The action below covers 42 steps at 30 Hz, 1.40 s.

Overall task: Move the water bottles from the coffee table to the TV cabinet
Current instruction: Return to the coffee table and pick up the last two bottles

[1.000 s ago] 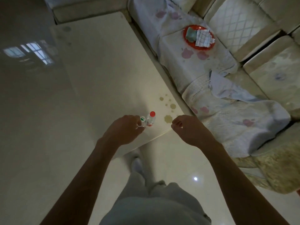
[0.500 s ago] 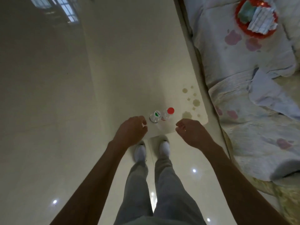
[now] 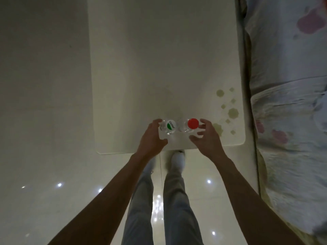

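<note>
Left hand [image 3: 152,137] beside green-capped bottle [image 3: 170,126], upright

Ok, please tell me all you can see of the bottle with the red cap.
The red-capped bottle looks like clear plastic. It is closed and stands upright near the person's edge of the coffee table, close beside the green-capped bottle. The right hand curves round its right side with fingers spread; contact is unclear.
</note>
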{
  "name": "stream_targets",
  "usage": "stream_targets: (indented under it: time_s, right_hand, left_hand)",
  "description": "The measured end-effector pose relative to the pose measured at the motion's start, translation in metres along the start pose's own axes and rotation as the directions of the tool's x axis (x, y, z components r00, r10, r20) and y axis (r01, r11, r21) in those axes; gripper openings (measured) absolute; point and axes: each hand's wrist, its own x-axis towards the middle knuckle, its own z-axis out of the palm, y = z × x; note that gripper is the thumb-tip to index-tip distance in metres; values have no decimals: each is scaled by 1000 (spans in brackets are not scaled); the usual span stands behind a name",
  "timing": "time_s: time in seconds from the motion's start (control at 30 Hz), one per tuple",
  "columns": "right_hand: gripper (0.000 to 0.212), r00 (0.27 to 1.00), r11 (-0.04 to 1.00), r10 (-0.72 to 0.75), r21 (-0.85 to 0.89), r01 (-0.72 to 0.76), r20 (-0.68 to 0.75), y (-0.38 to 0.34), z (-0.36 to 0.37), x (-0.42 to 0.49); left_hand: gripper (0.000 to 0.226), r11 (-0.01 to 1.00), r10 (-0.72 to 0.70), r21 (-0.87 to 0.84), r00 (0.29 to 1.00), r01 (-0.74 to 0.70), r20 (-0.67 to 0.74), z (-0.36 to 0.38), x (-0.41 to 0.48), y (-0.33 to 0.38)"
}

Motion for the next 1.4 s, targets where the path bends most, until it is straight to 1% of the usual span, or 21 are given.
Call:
stream_targets:
  time_s: [0.1,0.2,0.27,0.33,0.43,0.5,0.6,0.67,0.8,0.9,1.0,1.1,1.2,1.33,1.4]
  right_hand:
    - [87,995,995,-102,14,102,9,12,11,21]
    - [91,987,987,-160,-13,160,30,16,20,31]
    - [89,979,979,-204,-14,204,24,18,25,35]
    - [83,974,975,-224,-2,224,-11,19,28,37]
    - [79,973,976,-217,-9,217,-78,19,29,36]
    - [80,974,979,-198,23,202,-107,15,25,31]
    - [78,974,982,-148,87,165,-174,4,15,22]
    - [76,968,981,-122,123,151,-218,-14,1,8]
    - [79,952,960,-135,201,194,-275,-55,-31,-32]
    - [85,935,936,-172,245,253,-310,-88,-54,-68]
    - [92,915,913,-268,225,342,-302,-116,-75,-105]
    - [85,857,870,-425,129,475,-292,-142,-95,-138]
    - [79,799,819,-551,27,573,-241,-169,-114,-166]
    - [78,746,762,-642,-35,647,-177,-205,-135,-193]
    - [79,706,719,-691,-54,693,-156,-222,-143,-205]
  left_hand:
    - [86,1000,18,-10,1000,-18,-21,15,14,-7]
    - [94,998,62,6,995,-62,-74,24,25,-8]
    - [90,996,84,-8,991,-85,-108,28,31,-6]
    - [81,996,79,-38,987,-85,-143,29,35,-3]
    - [75,991,105,-60,978,-117,-179,26,37,-1]
    - [74,988,116,-79,969,-136,-219,19,33,1]
    - [69,978,88,-151,945,-142,-315,4,20,11]
    - [69,974,61,-186,937,-132,-345,-12,5,23]
    - [74,973,94,-165,927,-163,-362,-42,-39,54]
    - [76,964,89,-199,920,-176,-382,-63,-77,80]
    - [73,953,90,-229,908,-197,-409,-86,-115,101]
    - [74,951,123,-204,888,-233,-443,-115,-155,116]
    - [75,951,131,-182,862,-249,-490,-142,-192,130]
    - [73,939,106,-211,814,-271,-571,-171,-232,152]
    - [71,936,103,-212,795,-281,-598,-182,-249,161]
